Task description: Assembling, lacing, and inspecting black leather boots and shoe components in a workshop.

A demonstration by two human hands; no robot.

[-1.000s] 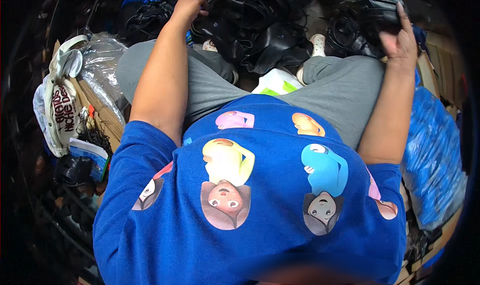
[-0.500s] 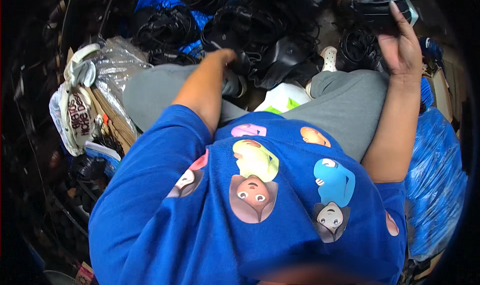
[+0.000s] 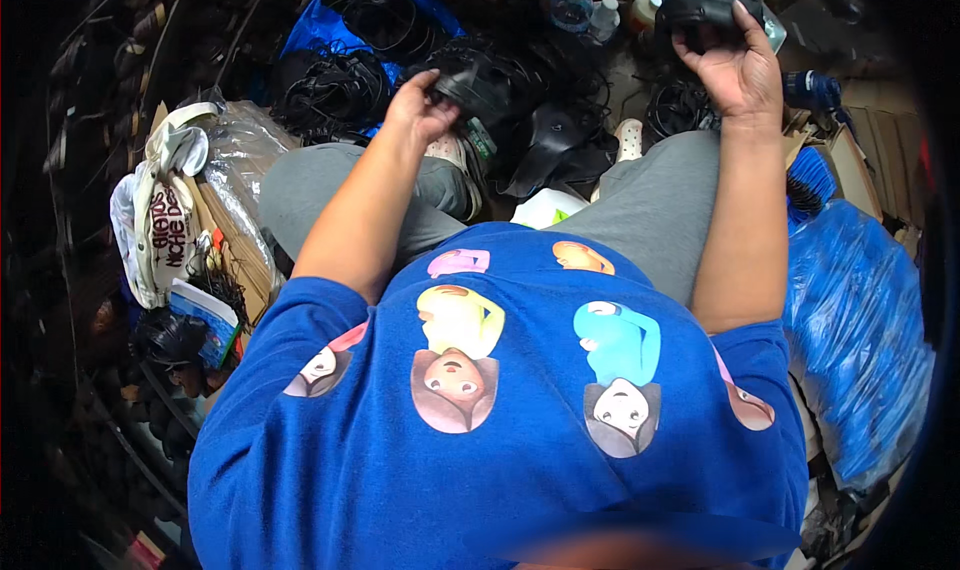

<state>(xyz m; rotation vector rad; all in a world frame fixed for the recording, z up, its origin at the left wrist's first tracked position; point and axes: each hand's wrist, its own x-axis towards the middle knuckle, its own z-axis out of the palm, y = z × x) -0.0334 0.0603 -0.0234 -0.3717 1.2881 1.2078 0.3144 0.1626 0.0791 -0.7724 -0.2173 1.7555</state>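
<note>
My right hand point(image 3: 738, 78) is raised at the upper right, its thumb and fingers closed on a black leather piece point(image 3: 705, 6) shaped like a shoe upper. A pale edge shows along that piece's right side. At the upper middle my left hand point(image 3: 420, 113) is closed on the near edge of another black leather piece point(image 3: 475, 80), with some of its fingers hidden behind it. Below it, between my legs, lies a further black leather piece point(image 3: 552, 138). To the left is a pile of black pieces with thin cords point(image 3: 335, 90), partly on a blue plastic sheet point(image 3: 430, 15).
Bottles point(image 3: 603, 18) stand at the far side. On my right are a blue brush point(image 3: 812, 178), a dark blue can point(image 3: 812, 90) and a large blue plastic-wrapped bundle point(image 3: 850, 340). A white cloth bag point(image 3: 165, 220) and cardboard under clear plastic point(image 3: 240, 155) lie on my left.
My left hand has turned and taken hold of a black leather piece in the pile. The right hand has moved a little left and farther off, still holding its piece. The view has shifted.
</note>
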